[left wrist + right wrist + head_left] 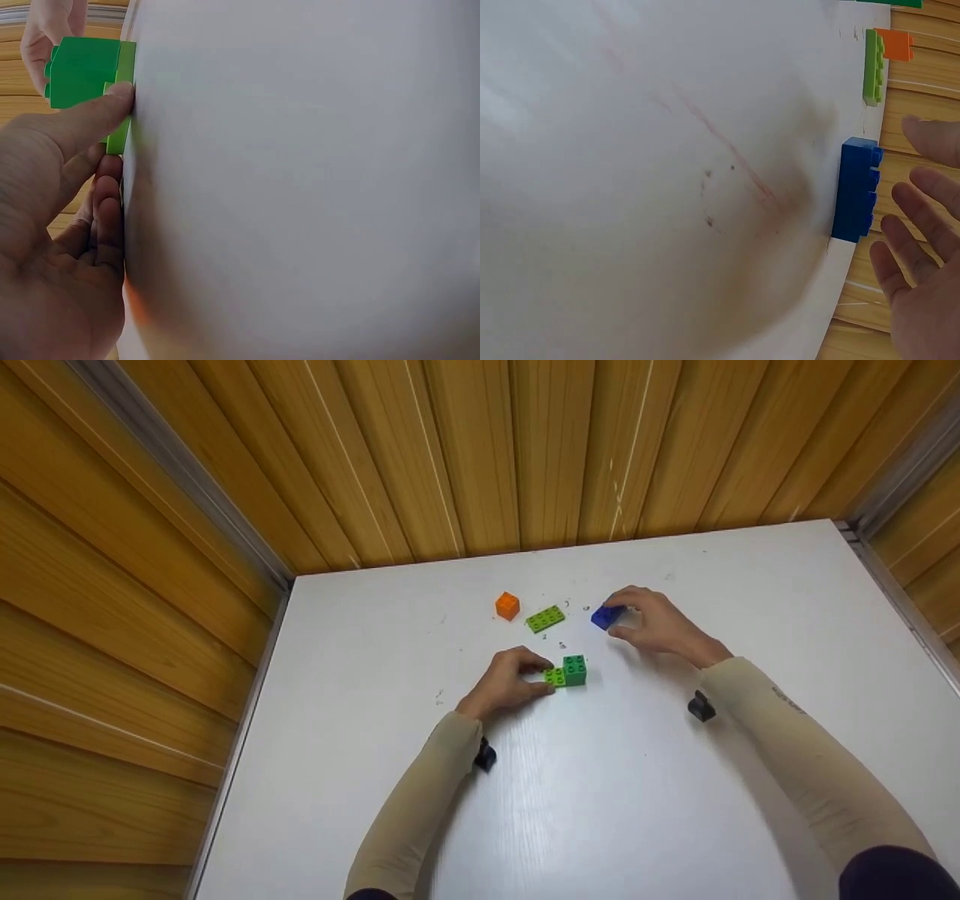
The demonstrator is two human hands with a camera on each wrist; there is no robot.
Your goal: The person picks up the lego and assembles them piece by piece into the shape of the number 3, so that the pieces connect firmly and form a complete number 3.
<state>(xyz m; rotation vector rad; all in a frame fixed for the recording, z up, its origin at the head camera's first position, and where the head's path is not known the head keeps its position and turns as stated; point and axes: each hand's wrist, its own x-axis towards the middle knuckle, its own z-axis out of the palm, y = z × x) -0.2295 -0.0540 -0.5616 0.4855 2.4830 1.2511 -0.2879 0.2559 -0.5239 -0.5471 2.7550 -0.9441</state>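
In the head view my left hand (504,684) pinches a flat light green toy brick (554,677) between thumb and fingers. A taller dark green brick (574,670) stands on the free end of that flat brick. The left wrist view shows the thumb (112,105) on the light green piece (120,139), which lies at the tabletop. Around the blue brick (606,616) my right hand (660,622) is spread in the head view. From the right wrist, the fingers (922,199) are parted and stand off from the studs of the blue brick (853,191).
An orange brick (508,605) and another flat light green brick (546,619) lie farther back on the white table (360,675). Wood-patterned walls (480,457) rise behind the table and at its sides. Small dark marks dot the tabletop between the bricks.
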